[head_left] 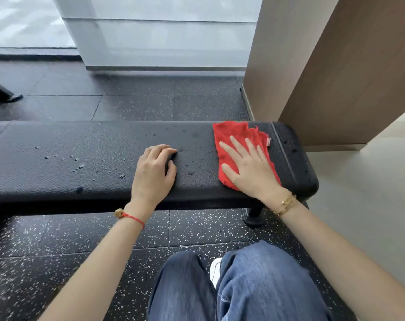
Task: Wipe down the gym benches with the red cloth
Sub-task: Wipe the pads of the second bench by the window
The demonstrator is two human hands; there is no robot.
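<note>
Red cloth [237, 147] pressed flat near the right end of the black gym bench [92, 158] under an open right hand [250, 167], left hand [154, 172] loosely curled and empty beside it; probably soft, light, bunches easily, so palm it flat through the water droplets [78, 166].

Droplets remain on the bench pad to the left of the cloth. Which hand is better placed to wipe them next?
Right. The right hand lies flat on the red cloth near the black padded bench's right end, so it can probably sweep left over the water droplets. The left hand rests bare on the pad.
</note>
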